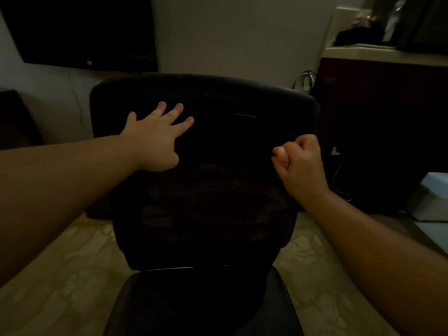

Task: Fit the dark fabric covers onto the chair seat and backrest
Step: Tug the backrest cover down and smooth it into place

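The room is dim. The floor (72, 275) is pale with a faint flower pattern, and it runs under everything. A light wall (230, 40) stands at the far side. A big dark screen (80, 32) hangs on it at the far left. A dark cabinet (378, 132) stands at the right, with a pale top. Blurry things sit on that top, and I cannot tell what they are. A thin cable (339, 175) hangs down in front of the cabinet.

The chair fills the middle. Its backrest (206, 146) is wide and dark, and it stands on the far side of the seat. The seat (201, 301) is at the near edge, right below the camera. A dark cover (206, 214) lies over the backrest. Its cloth looks a bit rumpled low down. It is too dark to see where the cover ends, or whether the seat has a cover too.

The left hand (155, 139) lies flat on the upper left of the backrest. Its fingers (186, 122) are straight and spread apart, pressing on the cloth. The right hand (298, 161) is at the right side of the backrest. Its fingers are curled up tight like a fist, with the thumb tucked against them. It seems to pinch some dark cloth, but I cannot tell for sure.
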Available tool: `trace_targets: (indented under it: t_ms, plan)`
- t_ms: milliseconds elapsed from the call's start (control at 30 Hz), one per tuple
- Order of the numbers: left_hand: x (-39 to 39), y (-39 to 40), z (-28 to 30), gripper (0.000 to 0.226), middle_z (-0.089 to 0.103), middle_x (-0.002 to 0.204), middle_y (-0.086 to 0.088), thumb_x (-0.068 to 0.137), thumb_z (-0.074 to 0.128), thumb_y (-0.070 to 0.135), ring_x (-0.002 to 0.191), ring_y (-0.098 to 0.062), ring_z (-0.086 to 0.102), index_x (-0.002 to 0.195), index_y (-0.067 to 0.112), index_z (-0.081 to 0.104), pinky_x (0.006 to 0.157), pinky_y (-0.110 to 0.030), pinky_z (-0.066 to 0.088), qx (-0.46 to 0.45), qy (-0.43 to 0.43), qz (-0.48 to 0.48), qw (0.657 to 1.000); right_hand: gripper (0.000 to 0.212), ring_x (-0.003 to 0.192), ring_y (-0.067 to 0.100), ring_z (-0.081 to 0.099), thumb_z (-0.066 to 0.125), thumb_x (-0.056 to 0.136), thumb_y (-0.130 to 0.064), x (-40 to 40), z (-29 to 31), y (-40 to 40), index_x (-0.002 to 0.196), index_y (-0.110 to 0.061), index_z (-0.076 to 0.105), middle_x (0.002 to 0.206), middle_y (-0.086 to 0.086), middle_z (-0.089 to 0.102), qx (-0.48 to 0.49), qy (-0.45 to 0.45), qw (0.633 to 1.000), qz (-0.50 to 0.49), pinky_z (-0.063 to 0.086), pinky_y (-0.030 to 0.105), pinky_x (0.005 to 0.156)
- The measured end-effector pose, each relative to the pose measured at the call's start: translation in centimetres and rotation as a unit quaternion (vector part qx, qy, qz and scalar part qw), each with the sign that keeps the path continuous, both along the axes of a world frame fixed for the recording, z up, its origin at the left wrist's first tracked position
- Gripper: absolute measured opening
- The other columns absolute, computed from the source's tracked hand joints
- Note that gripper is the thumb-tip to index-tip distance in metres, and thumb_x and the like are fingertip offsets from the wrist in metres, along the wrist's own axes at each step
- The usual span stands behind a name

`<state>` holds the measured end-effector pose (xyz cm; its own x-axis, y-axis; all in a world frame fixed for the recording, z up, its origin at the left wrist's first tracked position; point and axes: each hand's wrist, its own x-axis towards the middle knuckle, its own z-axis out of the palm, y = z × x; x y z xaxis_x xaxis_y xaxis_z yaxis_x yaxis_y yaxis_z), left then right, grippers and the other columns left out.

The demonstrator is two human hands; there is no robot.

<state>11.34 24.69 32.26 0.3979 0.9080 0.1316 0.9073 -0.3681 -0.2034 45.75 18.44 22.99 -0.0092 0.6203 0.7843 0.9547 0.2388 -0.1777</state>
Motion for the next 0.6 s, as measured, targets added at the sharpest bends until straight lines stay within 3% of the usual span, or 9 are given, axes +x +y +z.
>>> trace_targets:
  t_ms: [100, 167, 233, 300, 400, 500, 600]
  plan:
    - [-0.6, 0.4, 0.2, 0.097, -0.024, 0.174, 0.012, 0.095, 0.057, 0.045, 0.163, -0.024, -0.018, 0.163, 0.051, -0.012, 0.126, -0.072, 0.009, -0.009, 0.002, -0.01, 1.0, 0.025, 0.098, 0.028, 0.049, 0.063, 0.104, -0.026, 1.6, -1.7, 0.0, 0.088, -0.007, 0.063, 0.108, 0.014, 0.048, -0.013, -0.172, 0.982, 0.072, 0.054, 0.038, 0.078]
    - [-0.4, 0.7, 0.1, 0.099, -0.025, 0.174, 0.012, 0.094, 0.058, 0.044, 0.162, -0.025, -0.019, 0.163, 0.051, -0.012, 0.125, -0.072, 0.009, -0.01, 0.001, -0.014, 1.0, 0.022, 0.098, 0.034, 0.052, 0.066, 0.102, -0.024, 4.1, -1.4, 0.0, 0.09, -0.006, 0.065, 0.109, 0.017, 0.049, 0.003, -0.146, 0.989, 0.029, 0.055, 0.041, 0.079]
    - [-0.1, 0.9, -0.1, 0.101, -0.026, 0.174, 0.01, 0.093, 0.058, 0.042, 0.162, -0.026, -0.02, 0.164, 0.049, -0.012, 0.125, -0.072, 0.009, -0.011, 0.003, -0.013, 1.0, 0.019, 0.1, 0.034, 0.051, 0.07, 0.099, -0.025, 4.6, 0.2, 0.4, 0.094, -0.006, 0.065, 0.113, 0.018, 0.048, 0.016, -0.04, 0.998, -0.04, 0.051, 0.039, 0.082]
    - [-0.1, 1.0, -0.4, 0.102, -0.027, 0.174, 0.01, 0.091, 0.059, 0.041, 0.162, -0.026, -0.021, 0.164, 0.049, -0.012, 0.125, -0.073, 0.009, -0.01, 0.001, -0.013, 1.0, 0.019, 0.103, 0.034, 0.05, 0.069, 0.1, -0.025, 2.9, 1.2, 1.3, 0.096, -0.007, 0.064, 0.116, 0.018, 0.048, 0.026, 0.008, 0.996, -0.091, 0.043, 0.034, 0.082]
    - [-0.6, 1.1, -0.7, 0.103, -0.027, 0.174, 0.011, 0.09, 0.06, 0.044, 0.162, -0.024, -0.022, 0.164, 0.05, -0.012, 0.125, -0.073, 0.008, 0.005, -0.008, -0.017, 1.0, 0.022, 0.102, 0.036, 0.048, 0.063, 0.105, -0.026, 0.9, -0.1, 1.4, 0.097, -0.006, 0.064, 0.115, 0.019, 0.05, 0.026, -0.095, 0.993, -0.058, 0.038, 0.034, 0.08]
    - [-0.8, 0.9, -0.7, 0.102, -0.026, 0.174, 0.011, 0.09, 0.058, 0.045, 0.162, -0.023, -0.022, 0.164, 0.05, -0.012, 0.125, -0.073, 0.007, 0.009, -0.009, -0.029, 1.0, 0.026, 0.099, 0.037, 0.049, 0.059, 0.105, -0.027, 2.9, -2.1, -0.2, 0.096, -0.004, 0.067, 0.112, 0.018, 0.051, -0.017, -0.196, 0.98, 0.016, 0.052, 0.043, 0.081]
    - [-0.3, 0.8, -0.9, 0.103, -0.027, 0.174, 0.01, 0.088, 0.058, 0.044, 0.161, -0.024, -0.023, 0.164, 0.05, -0.011, 0.124, -0.074, 0.005, 0.007, -0.019, -0.02, 1.0, 0.02, 0.099, 0.038, 0.05, 0.067, 0.101, -0.023, 3.6, -0.6, -0.1, 0.097, -0.003, 0.066, 0.113, 0.02, 0.05, -0.013, -0.124, 0.992, -0.023, 0.053, 0.046, 0.081]
